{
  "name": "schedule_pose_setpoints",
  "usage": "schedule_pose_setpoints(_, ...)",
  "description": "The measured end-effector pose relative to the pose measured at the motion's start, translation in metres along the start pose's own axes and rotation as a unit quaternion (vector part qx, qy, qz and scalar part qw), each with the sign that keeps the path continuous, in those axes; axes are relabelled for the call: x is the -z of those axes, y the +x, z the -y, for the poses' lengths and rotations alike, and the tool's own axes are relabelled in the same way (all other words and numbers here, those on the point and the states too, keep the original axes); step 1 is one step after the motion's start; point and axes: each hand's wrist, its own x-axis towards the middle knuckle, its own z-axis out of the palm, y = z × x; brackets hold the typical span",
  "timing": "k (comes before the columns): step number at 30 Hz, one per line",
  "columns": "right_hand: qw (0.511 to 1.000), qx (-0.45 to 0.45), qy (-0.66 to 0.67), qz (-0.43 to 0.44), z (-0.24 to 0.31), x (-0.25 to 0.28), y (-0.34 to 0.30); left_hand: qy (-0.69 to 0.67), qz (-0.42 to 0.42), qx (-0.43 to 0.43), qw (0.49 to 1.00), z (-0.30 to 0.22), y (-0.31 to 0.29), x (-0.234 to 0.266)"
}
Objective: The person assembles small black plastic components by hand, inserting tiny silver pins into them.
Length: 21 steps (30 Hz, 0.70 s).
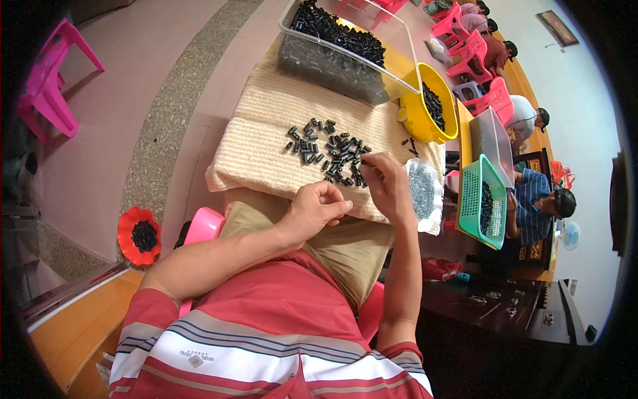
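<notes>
Dozens of small black tubular pieces [309, 145] are seemingly awaiting handling, the finished share unclear; left hand [315, 209] and right hand [389, 185] are pinching fingertips together, contents indiscernible.

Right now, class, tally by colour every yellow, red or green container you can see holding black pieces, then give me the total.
Yellow bucket: 1
Red bowl: 1
Green basket: 1
Total: 3, all holding black pieces
</notes>
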Motion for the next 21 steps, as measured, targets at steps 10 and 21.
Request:
schedule_pose_setpoints(10, 0.988, -0.031, 0.148, -0.038, 0.029, -0.018, -0.058, -0.076, -0.009, -0.007, 0.997, -0.011, -0.004, -0.006)
schedule_pose_setpoints(21, 0.947, -0.094, 0.294, -0.094, 0.028, -0.034, -0.073, -0.151, 0.048, 0.046, 0.986, -0.004, -0.002, 0.002)
